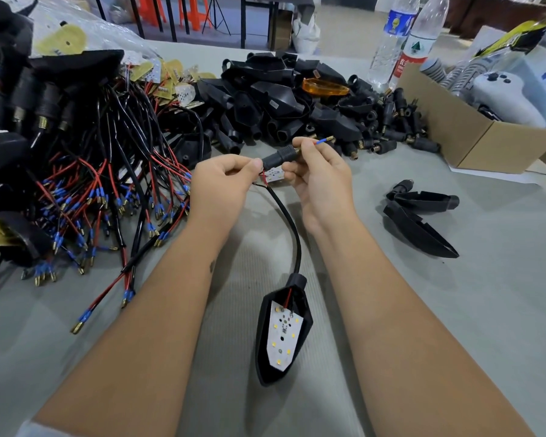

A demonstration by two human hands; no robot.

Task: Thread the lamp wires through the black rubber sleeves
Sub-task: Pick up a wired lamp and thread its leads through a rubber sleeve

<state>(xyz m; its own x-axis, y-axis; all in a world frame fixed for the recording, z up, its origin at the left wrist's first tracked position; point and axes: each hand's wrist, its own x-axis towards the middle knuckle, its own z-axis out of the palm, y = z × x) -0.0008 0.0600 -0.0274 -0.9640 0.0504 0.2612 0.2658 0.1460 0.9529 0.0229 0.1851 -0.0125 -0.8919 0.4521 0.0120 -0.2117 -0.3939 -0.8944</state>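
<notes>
Ribbed black rubber sleeve pinched between left hand and right hand, blue-tipped wire protruding.

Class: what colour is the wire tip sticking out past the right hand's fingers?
Blue, with a brass end, clearest in the head view.

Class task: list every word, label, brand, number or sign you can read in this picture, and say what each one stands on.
No text can be read for certain.
Clear plastic bottle with blue label: print too blurred to read.
Clear plastic bottle with red and white label: green tree sign; the characters are too blurred to read.
Yellow and black packet above the cardboard box: lettering unreadable.
</notes>
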